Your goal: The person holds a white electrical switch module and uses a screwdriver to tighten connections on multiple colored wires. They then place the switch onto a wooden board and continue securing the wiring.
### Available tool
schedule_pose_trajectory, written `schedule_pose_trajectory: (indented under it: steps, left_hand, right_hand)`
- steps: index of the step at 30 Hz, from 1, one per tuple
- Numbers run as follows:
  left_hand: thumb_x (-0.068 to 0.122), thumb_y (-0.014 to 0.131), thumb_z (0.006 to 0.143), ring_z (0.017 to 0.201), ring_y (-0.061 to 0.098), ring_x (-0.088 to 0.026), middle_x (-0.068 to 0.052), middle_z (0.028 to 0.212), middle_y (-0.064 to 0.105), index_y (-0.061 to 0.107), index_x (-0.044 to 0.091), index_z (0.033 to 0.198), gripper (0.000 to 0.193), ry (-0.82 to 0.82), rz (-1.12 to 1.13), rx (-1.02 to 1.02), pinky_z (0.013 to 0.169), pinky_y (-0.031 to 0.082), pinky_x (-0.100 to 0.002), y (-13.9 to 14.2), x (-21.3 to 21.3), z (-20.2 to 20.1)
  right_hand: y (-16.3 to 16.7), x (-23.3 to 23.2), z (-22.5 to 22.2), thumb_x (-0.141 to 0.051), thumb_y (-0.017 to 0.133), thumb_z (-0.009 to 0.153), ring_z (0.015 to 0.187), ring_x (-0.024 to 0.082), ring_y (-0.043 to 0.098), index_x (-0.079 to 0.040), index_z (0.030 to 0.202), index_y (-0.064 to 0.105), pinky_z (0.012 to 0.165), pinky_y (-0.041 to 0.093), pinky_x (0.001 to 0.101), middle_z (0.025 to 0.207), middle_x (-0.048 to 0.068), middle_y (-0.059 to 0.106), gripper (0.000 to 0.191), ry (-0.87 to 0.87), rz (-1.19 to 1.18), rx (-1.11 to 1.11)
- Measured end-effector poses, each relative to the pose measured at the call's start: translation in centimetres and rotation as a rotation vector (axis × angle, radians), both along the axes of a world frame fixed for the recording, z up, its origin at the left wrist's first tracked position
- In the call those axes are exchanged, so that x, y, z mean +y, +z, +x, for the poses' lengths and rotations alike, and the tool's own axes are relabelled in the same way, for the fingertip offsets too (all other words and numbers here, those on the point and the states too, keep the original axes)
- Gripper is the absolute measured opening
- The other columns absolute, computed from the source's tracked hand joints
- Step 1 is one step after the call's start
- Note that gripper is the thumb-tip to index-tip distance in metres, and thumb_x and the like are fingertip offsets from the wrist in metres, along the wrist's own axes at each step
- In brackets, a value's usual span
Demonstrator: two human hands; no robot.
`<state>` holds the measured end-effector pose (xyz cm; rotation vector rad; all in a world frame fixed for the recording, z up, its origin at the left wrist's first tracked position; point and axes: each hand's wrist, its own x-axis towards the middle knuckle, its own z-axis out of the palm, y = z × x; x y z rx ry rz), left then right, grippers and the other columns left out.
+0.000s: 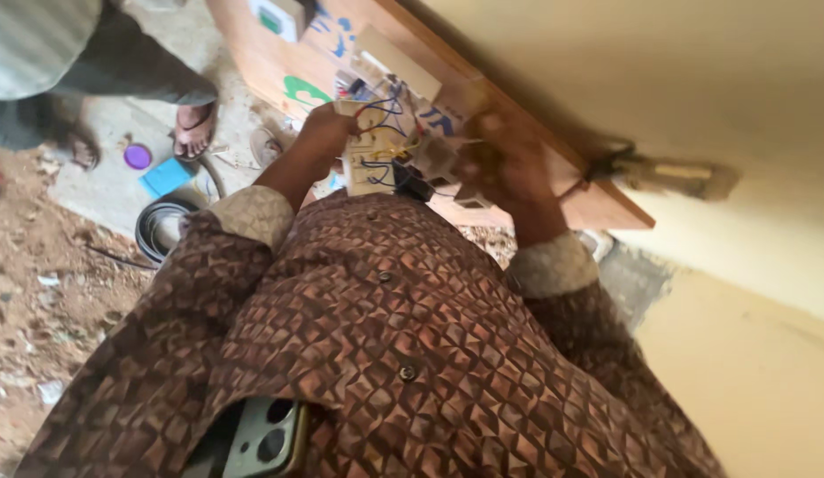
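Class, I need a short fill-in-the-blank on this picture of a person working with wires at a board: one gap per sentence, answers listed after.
1. The left hand rests on a cream panel strung with blue and ____ wires.
2. The panel lies against a ____ board by the wall.
3. A phone sticks out of the shirt ____.
4. On the ground beside the blue card lies a round ____ lid.

Missing words: red; wooden; pocket; purple
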<state>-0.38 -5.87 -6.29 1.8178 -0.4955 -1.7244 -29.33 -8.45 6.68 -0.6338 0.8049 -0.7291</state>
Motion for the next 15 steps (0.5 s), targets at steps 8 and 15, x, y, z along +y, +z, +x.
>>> schedule_pose_trajectory:
  steps: [8,15]
  left_hand:
    - [0.021,0.065,0.093,0.069,0.065,-0.024,-0.013,0.088,0.068,0.065,-0.004,0.109,0.030,0.132,-0.071,0.277,0.061,0.053,-0.039,-0.6,-1.1,1.5]
    - [0.023,0.046,0.094,0.096,0.073,-0.033,-0.022,0.114,0.072,0.057,-0.004,0.132,0.048,0.097,-0.003,0.757,0.088,0.062,-0.046,0.6,-1.3,1.1]
  right_hand:
    - [-8.2,0.6,-1.6,-0.011,0.070,0.095,0.070,0.011,0.059,-0.004,0.113,0.057,0.057,0.049,0.0279,0.091,0.007,0.063,0.024,0.036,-0.396,0.617]
    - [-11.8,6.4,3.6,-0.022,0.072,0.109,0.089,0.009,0.065,-0.001,0.138,0.061,0.074,0.055,0.0266,0.110,0.006,0.071,0.037,0.018,-0.438,0.579]
